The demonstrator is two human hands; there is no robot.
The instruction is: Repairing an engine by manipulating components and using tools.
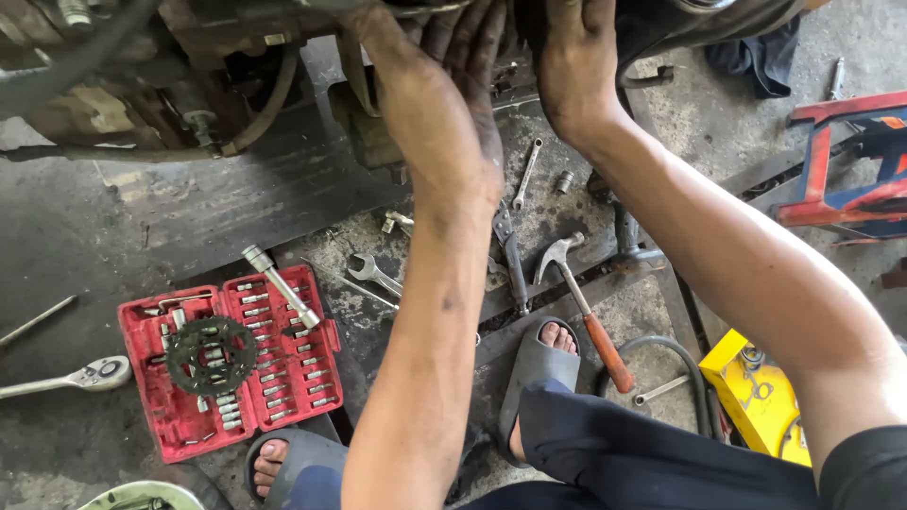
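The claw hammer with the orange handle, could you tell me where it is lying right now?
In the head view the claw hammer lies on the floor right of centre, between the pliers and the person's sandalled foot.

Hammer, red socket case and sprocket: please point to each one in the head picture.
hammer [593,326], head view, on its handle above the orange grip.
red socket case [156,411], head view, on its left half.
sprocket [186,360], head view, on its toothed ring.

Greasy hands [510,85] on engine [123,85], socket set [227,368]
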